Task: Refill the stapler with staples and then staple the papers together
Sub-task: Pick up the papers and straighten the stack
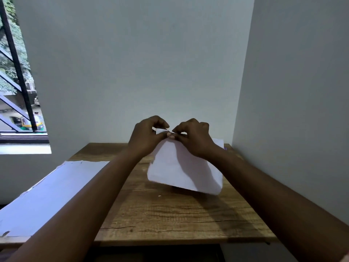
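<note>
I hold a small stack of white papers [181,167] raised above the wooden table [170,210], its lower edge hanging free. My left hand [146,137] and my right hand [194,138] meet at the stack's top edge, and both pinch it between thumb and fingers. A small folded or bent bit of paper shows between the fingertips. No stapler is in view. A sliver of something purple [225,148] peeks out behind the papers at the right, too hidden to identify.
A large white sheet [49,193] covers the left part of the table and overhangs its left edge. Grey walls close in behind and on the right. A barred window [18,82] is at the far left.
</note>
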